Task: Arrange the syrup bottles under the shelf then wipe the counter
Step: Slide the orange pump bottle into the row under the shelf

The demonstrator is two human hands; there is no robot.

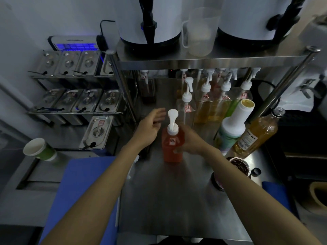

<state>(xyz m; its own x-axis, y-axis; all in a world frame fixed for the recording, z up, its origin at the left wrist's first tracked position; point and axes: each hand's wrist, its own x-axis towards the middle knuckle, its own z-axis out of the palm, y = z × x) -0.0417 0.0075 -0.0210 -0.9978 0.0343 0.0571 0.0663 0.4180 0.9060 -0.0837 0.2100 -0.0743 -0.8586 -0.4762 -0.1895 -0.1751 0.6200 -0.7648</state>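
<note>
One red syrup bottle (172, 147) inside right hand (190, 140) fingers (177, 150).

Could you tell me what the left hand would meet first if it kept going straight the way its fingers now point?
Probably nothing soon: the left hand points up and right, into the bare gap under the shelf, between the dark bottle and the clear pump bottle. Depth is unclear, so it might brush the clear one.

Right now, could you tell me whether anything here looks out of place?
The red-orange pump bottle, gripped by the right hand, stands out on the steel counter, not under the shelf. A white squeeze bottle has no cap.
</note>
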